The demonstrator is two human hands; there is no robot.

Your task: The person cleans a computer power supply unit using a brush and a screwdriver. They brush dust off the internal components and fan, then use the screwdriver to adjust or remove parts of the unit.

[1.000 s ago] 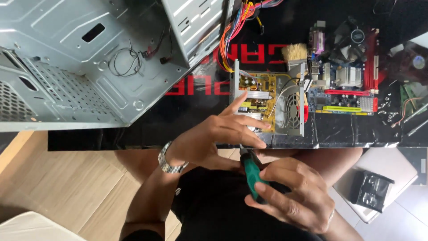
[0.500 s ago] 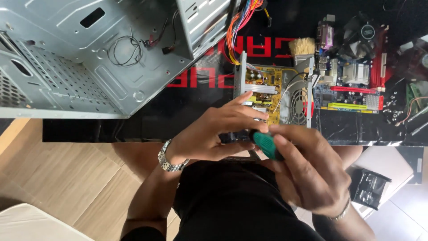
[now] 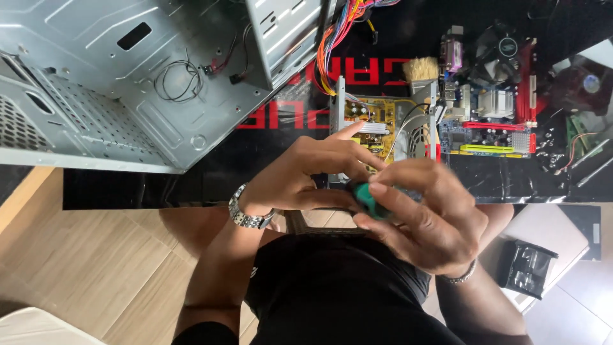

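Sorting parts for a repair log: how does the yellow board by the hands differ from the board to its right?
The yellow board sits inside an open metal housing; the blue motherboard lies bare. The left hand touches the yellow board; the motherboard is untouched. Both rest on the black table.

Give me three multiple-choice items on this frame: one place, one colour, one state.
1. Where does the opened power supply box with the yellow circuit board lie?
A. inside the case
B. on the black table, between the case and the motherboard
C. on the floor

2. What colour is the screwdriver handle in the right hand?
A. green
B. red
C. yellow

3. What state is the grey metal computer case in?
A. closed
B. upright with panel on
C. lying open, inside showing

Answers:
1 B: it sits on the black table beside the green motherboard with red slots.
2 A: the green grip shows between the fingers.
3 C: the bare interior and loose wires are visible.

The left hand rests on the box.
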